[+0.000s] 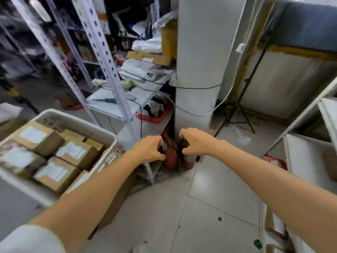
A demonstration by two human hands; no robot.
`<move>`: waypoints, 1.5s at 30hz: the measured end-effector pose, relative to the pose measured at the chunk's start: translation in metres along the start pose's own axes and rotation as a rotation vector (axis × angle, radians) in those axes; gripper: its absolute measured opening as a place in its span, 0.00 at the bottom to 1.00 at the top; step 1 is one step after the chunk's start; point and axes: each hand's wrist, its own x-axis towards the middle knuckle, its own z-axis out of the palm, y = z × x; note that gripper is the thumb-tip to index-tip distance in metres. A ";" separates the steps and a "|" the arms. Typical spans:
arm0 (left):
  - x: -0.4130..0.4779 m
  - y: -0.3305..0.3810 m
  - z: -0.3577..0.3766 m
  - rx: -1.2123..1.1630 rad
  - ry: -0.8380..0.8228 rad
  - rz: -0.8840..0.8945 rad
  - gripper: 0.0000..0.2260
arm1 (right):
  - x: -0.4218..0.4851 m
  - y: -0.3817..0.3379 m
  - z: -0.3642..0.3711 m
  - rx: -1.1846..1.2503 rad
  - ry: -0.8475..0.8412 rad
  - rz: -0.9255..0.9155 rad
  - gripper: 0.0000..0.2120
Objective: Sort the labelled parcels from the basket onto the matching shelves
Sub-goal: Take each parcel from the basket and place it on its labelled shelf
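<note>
Hands empty, between picks: left hand and right hand out front, apart, fingers loosely curled on nothing; parcels packed in basket at left, so next move probably reach left, grab one, read label.

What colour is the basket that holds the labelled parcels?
The basket is off-white plastic; it shows best at the left of the head view.
</note>
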 end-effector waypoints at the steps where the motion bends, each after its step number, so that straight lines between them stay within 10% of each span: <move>1: -0.007 -0.019 -0.002 -0.023 -0.002 -0.047 0.22 | 0.016 -0.015 0.000 -0.017 -0.031 -0.040 0.23; 30: -0.100 -0.369 0.001 -0.553 0.175 -0.957 0.22 | 0.370 -0.290 0.081 -0.203 -0.461 -0.683 0.14; 45: -0.111 -0.401 0.106 -0.914 0.260 -1.260 0.20 | 0.446 -0.340 0.267 -0.402 -0.744 -0.799 0.36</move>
